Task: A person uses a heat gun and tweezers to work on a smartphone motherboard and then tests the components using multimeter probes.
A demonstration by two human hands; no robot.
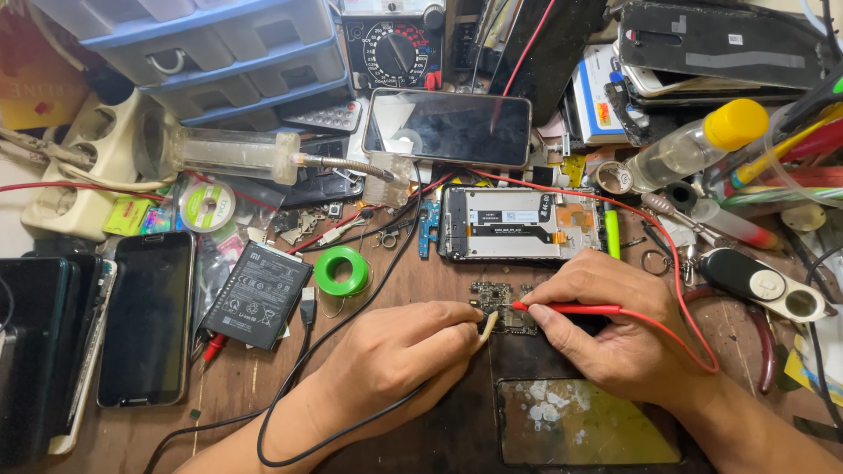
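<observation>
Left hand (399, 351) pinches a pale probe (487, 325); right hand (615, 329) grips a red probe (566, 308). Both tips meet the small circuit board (502, 303) on the worktop (255, 377), at 12 o'clock from both grips. Farther, at 12 o'clock, lies an opened phone frame (518, 224).

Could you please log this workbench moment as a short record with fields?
setting: cluttered wooden bench
left hand: pinches a pale probe tip with a black lead, touching the small circuit board
right hand: pinches a red probe, tip on the same board
behind board: opened phone frame, then a dark-screened phone
left of hands: black battery, green tape roll
far back: analogue meter
</observation>
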